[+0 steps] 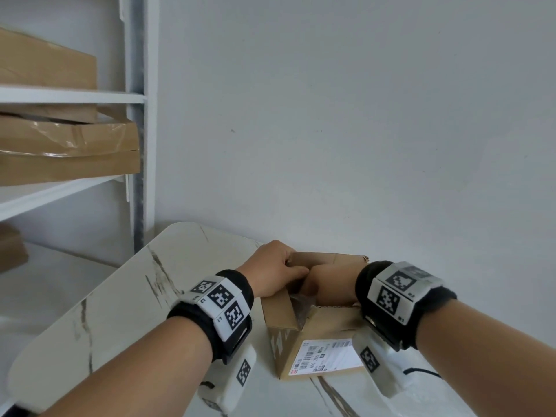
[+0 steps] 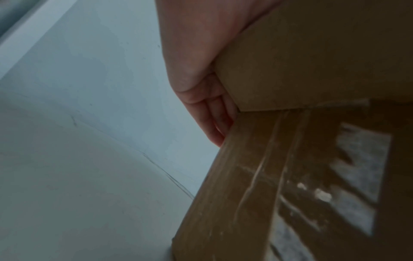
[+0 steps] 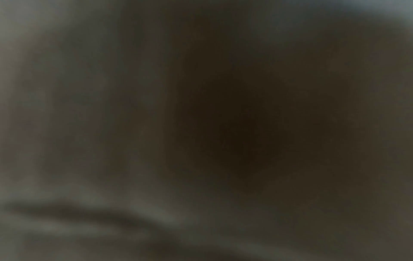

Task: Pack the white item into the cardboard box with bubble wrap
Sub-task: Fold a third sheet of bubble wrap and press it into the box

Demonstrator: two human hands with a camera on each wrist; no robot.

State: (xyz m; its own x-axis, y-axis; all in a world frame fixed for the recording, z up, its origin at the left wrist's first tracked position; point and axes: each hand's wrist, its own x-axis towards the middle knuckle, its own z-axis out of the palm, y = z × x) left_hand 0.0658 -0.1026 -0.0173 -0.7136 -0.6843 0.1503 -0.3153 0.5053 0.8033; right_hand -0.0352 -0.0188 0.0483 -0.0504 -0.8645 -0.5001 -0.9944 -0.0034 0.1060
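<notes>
A small cardboard box with a shipping label stands open on the marble table. My left hand grips the far left flap, fingers curled over its edge. In the left wrist view those fingers lie behind the flap, above the taped box wall. My right hand reaches down into the box and its fingers are hidden inside. Clear bubble wrap shows in the opening. The white item is not visible. The right wrist view is dark and blurred.
The white marble table has a rounded far-left corner, with a plain wall close behind the box. A white shelf unit on the left holds large flat cardboard boxes.
</notes>
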